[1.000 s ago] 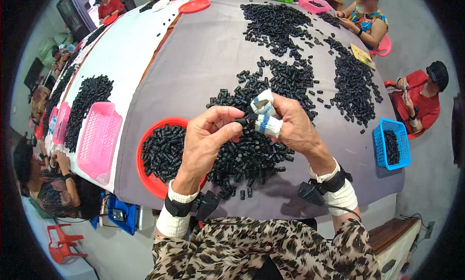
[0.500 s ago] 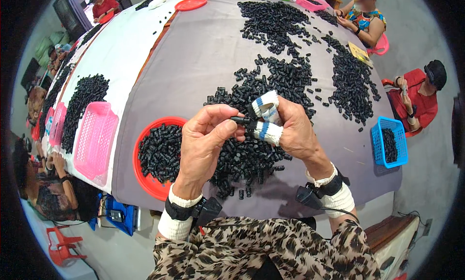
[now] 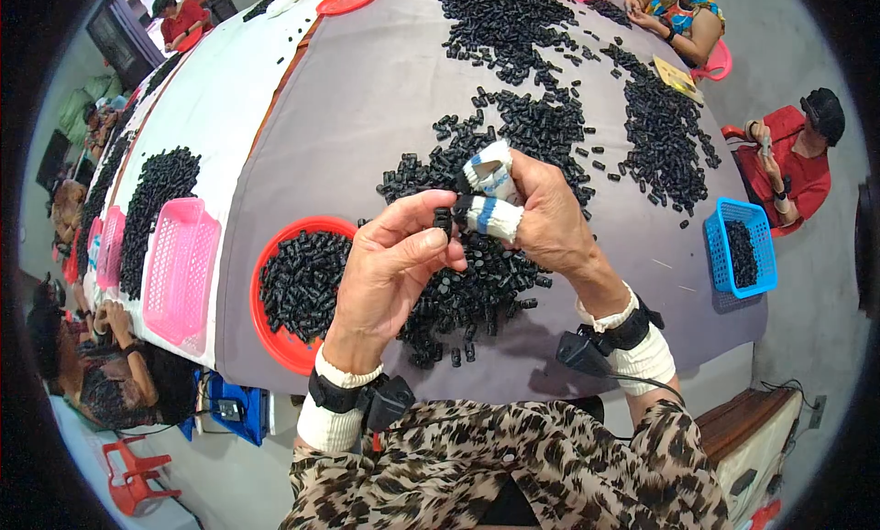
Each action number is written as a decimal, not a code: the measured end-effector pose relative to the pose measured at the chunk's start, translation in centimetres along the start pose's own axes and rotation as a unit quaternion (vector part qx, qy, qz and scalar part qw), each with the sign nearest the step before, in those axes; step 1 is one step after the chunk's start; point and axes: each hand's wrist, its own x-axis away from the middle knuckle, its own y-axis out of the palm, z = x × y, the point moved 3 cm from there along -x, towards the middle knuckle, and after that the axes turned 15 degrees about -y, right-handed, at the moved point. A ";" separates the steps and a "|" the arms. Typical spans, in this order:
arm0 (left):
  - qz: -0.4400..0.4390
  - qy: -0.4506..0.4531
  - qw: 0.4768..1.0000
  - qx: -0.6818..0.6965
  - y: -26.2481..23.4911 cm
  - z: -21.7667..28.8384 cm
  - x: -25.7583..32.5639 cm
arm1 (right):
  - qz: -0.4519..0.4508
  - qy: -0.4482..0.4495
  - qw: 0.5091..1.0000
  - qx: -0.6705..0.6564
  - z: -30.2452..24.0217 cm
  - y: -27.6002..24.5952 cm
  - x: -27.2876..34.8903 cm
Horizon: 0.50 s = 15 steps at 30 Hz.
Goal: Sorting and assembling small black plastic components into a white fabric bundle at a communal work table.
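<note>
Between the thumb and fingers of my left hand (image 3: 390,264) a small black cylindrical part (image 3: 443,220) is pinched, standing roughly upright. My right hand (image 3: 555,214) is just to its right, fingers curled inward. White finger covers (image 3: 495,217) with blue stripes and dark tips wrap its thumb and forefinger. Those tips come up close to the part; whether they touch it or hold anything is hidden. Under both hands spreads a heap of similar black parts (image 3: 532,136) on the grey-covered table (image 3: 367,99). Left of my left hand, a round red tray (image 3: 266,324) holds many more.
A pink basket (image 3: 179,315) is at the left, beside another black heap (image 3: 160,186). At the right edge sits a blue basket (image 3: 765,278) with parts inside. More parts (image 3: 665,136) lie farther right. Several people sit around the tables, including one in red (image 3: 793,173).
The black part has turned from lying sideways between both hands to upright in my left fingers. My right hand has shifted slightly up and left.
</note>
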 end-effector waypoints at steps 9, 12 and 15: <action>0.068 0.026 0.997 0.016 0.0 -0.4 -0.7 | -0.007 -0.039 0.998 0.057 0.3 0.3 1.7; 0.059 0.015 0.998 0.016 -0.3 -0.5 -1.0 | 0.002 -0.066 0.995 0.079 0.8 0.8 1.7; 0.044 0.005 0.997 0.055 0.1 -0.8 -1.3 | 0.027 -0.066 0.992 0.101 0.8 0.4 1.7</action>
